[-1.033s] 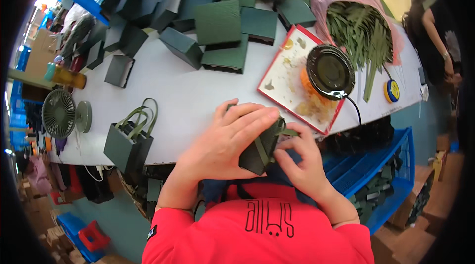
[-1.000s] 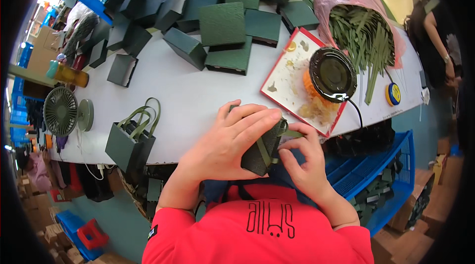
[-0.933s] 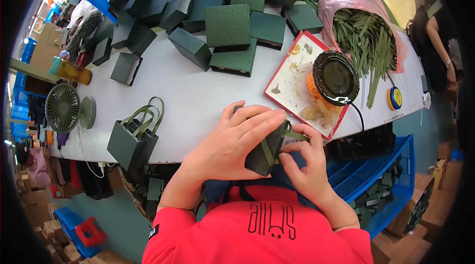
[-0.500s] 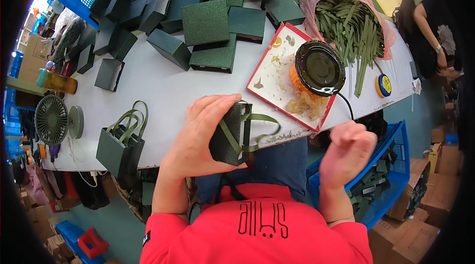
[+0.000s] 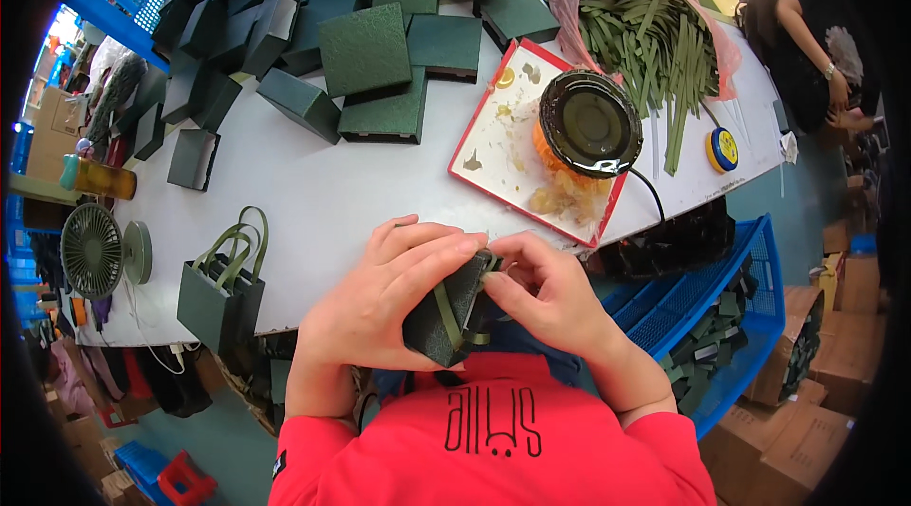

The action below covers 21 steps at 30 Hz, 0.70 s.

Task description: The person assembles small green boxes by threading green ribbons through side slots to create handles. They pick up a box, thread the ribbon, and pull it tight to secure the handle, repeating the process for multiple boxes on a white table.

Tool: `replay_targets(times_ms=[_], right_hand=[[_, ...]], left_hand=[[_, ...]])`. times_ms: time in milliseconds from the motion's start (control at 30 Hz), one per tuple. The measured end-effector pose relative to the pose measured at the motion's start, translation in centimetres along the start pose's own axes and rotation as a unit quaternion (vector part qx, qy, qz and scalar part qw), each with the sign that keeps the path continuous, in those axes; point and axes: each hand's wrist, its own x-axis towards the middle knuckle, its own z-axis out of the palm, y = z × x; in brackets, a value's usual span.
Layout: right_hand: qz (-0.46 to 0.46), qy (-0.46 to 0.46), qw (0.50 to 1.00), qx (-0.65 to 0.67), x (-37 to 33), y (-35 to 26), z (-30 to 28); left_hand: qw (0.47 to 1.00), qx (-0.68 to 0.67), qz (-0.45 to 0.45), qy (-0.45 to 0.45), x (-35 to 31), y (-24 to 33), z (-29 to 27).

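Nearest is the red shirt [image 5: 418, 468], with dark lettering and a simple face-like mark across the chest, seen upside down.

Just beyond it, a small dark green bag [image 5: 439, 333] is held between the hands at the near edge of the surface [image 5: 294, 174]. It is tilted, its long axis slanting from the near left to the far right. The left hand [image 5: 384, 292] is the nearer one, curved widely around the bag's left side with fingers over its far end. The right hand [image 5: 546, 295] has its thumb and fingertips drawn narrowly together at the bag's far right edge; whether a ribbon end is pinched there I cannot tell. A green ribbon [image 5: 446, 311] crosses the bag's facing side, which shows no label.

To the left, another handled bag [image 5: 218, 307] stands on the surface, unmarked as far as can be seen. Farther off at the right, a round yellow-and-blue tub [image 5: 722, 150] carries a printed label, too small to make out.
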Motion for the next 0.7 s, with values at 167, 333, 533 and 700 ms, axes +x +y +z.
replay_targets(times_ms=[167,333,533,700], right_hand=[[-0.067,0.097,0.990,0.081,-0.6,-0.4,0.4],[-0.193,0.127,0.956,-0.181,-0.4,-1.3,0.7],[-0.302,0.164,0.906,-0.249,0.1,-0.2,0.6],[-0.338,0.362,0.864,0.095,-1.5,0.9,-4.0]], left_hand=[[0.998,-0.023,-0.053,0.009,-0.3,-0.3,0.4],[0.999,-0.013,-0.039,0.022,0.0,-0.4,0.9],[0.999,0.002,-0.040,0.023,0.3,-0.3,0.8],[0.996,0.003,-0.071,0.049,-0.7,-1.0,0.6]])
